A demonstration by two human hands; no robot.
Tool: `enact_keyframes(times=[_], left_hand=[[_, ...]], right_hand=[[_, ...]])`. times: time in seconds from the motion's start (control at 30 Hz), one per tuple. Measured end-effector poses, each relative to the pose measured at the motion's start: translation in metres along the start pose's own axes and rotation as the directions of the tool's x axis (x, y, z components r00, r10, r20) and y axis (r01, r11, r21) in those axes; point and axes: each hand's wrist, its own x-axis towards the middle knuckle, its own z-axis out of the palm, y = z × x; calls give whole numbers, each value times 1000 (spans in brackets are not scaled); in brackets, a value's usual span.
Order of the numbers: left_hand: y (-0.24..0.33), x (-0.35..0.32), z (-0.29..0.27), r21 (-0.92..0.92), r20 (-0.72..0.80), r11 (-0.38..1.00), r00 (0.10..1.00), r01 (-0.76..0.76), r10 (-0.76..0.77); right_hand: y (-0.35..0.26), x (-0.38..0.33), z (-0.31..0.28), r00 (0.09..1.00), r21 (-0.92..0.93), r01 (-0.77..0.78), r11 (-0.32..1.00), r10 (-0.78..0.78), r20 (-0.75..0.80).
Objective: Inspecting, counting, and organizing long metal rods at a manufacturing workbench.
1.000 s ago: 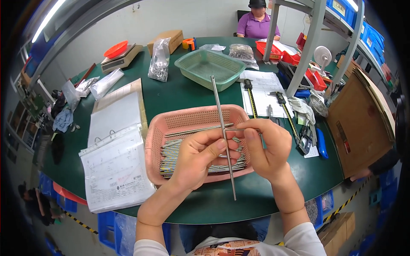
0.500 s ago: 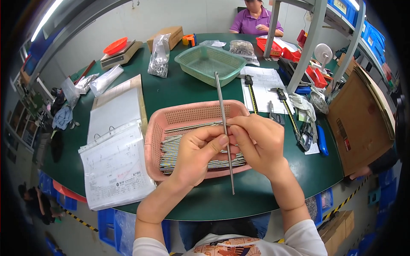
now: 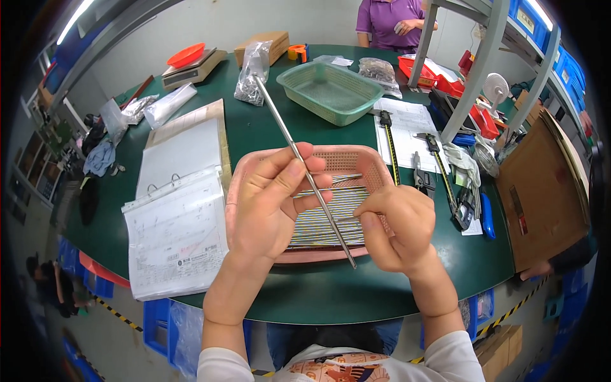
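My left hand (image 3: 270, 197) pinches a long, thin metal rod (image 3: 280, 118) between thumb and fingers. The rod slants from its upper left end down to the right, above a pink perforated basket (image 3: 245, 156). In that basket lie many similar metal rods (image 3: 337, 197), side by side; my hands hide some of them. Just right of the held rod's lower half is my right hand (image 3: 401, 226), its thumb and forefinger closed together. Something thin seems to stick out from those fingertips toward the rod, too small to name.
Left of the basket lies a ring binder with paper sheets (image 3: 181, 235). Beyond stand a green basket (image 3: 305, 95), a bag of metal parts (image 3: 251, 79) and a scale (image 3: 191, 73). Calipers (image 3: 389, 137) lie on papers at right, beside a shelf post (image 3: 471, 70). A person (image 3: 391, 25) is across the table.
The rod has tilted, its top swinging left in my left hand. My right hand has come off the rod and moved down and right. The person opposite has risen higher in view.
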Motion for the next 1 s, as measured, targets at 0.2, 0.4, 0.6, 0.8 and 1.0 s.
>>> enact_keyframes(times=[0.2, 0.4, 0.6, 0.8, 1.0], left_hand=[[4, 0, -4, -98, -15, 995, 999, -36, 35], [3, 0, -1, -76, -1, 997, 1000, -11, 11], [2, 0, -2, -88, -10, 996, 1000, -30, 29], [0, -2, 3, 56, -74, 995, 994, -82, 86], [-1, 0, 1, 42, -42, 996, 996, -76, 78]], right_hand=[[-3, 0, 5, 1000, 36, 13, 999, -13, 6], [-3, -2, 6, 1000, 30, -4, 1000, 4, 17], [-3, -2, 5, 1000, -6, 3, 1000, -3, 16], [-11, 1, 3, 997, -151, 36, 988, -24, 80], [-7, -3, 6, 992, -133, 4, 991, 13, 126]])
